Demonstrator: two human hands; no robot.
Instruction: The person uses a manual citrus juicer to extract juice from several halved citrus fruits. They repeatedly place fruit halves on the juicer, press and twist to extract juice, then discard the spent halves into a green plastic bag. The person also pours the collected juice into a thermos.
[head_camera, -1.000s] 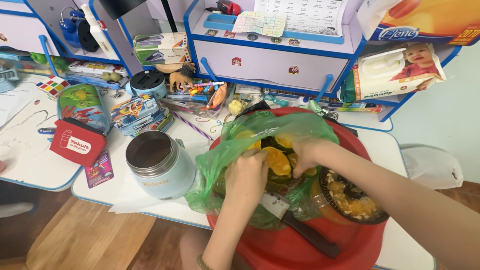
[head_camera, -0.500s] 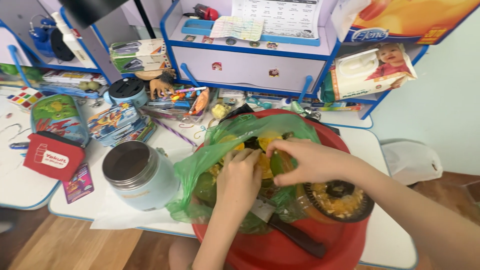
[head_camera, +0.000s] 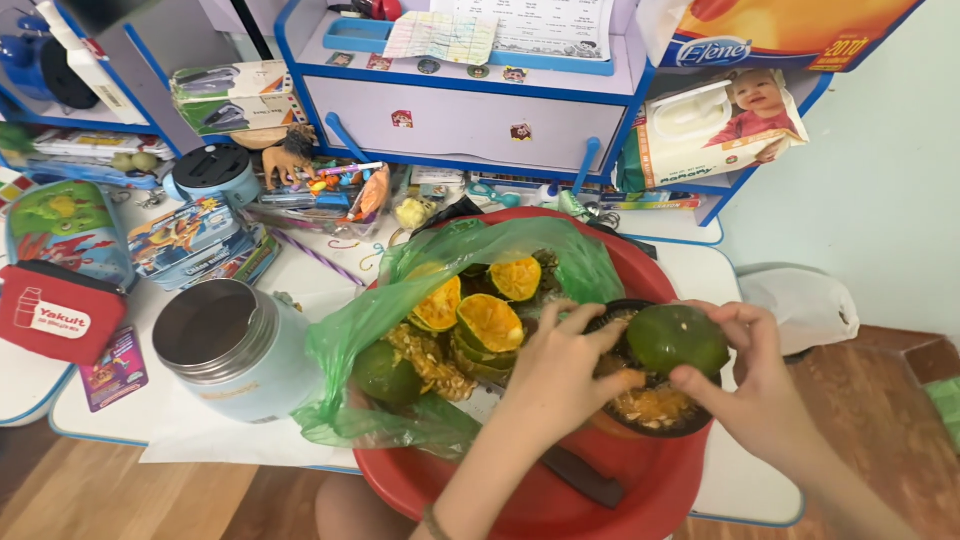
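Both hands have come out of the green plastic bag (head_camera: 400, 330) of spent orange halves, and the right hand (head_camera: 770, 385) and left hand (head_camera: 555, 375) are now closing together around a green citrus half (head_camera: 678, 338), pressing it over the dark strainer (head_camera: 650, 405) in the red basin (head_camera: 640, 480).

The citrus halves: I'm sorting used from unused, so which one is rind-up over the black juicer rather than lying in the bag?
The green half held by both hands over the black juicer; the others lie cut-side up, orange flesh showing, in the green bag.
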